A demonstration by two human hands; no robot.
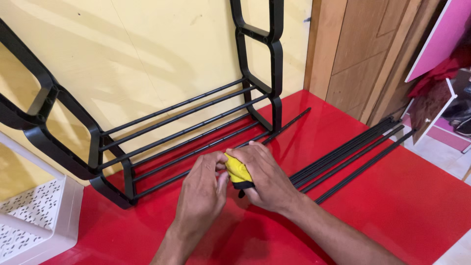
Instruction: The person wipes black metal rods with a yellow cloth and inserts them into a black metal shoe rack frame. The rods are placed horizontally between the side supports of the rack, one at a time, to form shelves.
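Note:
My right hand (267, 179) is wrapped around a small yellow and black object (238, 172), perhaps a tool handle or a folded cloth. My left hand (202, 191) pinches the same yellow object from the left with thumb and fingers. Both hands hover over the red floor (373, 206), just in front of a black rack frame (181, 127) made of plastic side panels joined by thin black rods. One loose black rod (289, 124) lies under my hands and runs up toward the rack's right panel.
A bundle of loose black rods (353, 149) lies on the red floor to the right. A white perforated plastic shelf (34, 216) sits at the lower left. A yellow wall stands behind the rack, a wooden door (363, 54) at the right.

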